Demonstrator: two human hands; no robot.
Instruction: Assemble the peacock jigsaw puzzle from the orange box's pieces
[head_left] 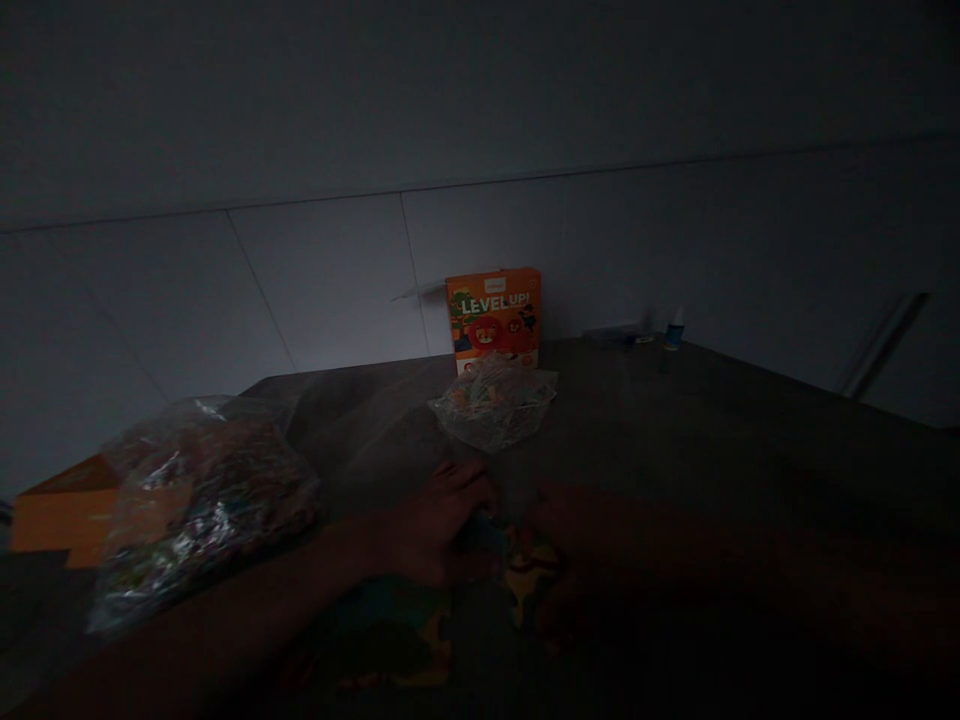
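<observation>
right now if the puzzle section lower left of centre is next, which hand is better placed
Probably the left hand: it lies just beyond the puzzle section, nearer than the right hand, which is at the yellow-patterned piece. The dark picture hides their exact grip.

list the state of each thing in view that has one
left hand: at the pieces, grip unclear
right hand: at the pieces, grip unclear
pieces: too dark to tell if joined
puzzle section: lying flat
big bag: filled, lying
left carton: partly behind big bag
level up box: upright
small bag: crumpled
bottle: upright
</observation>
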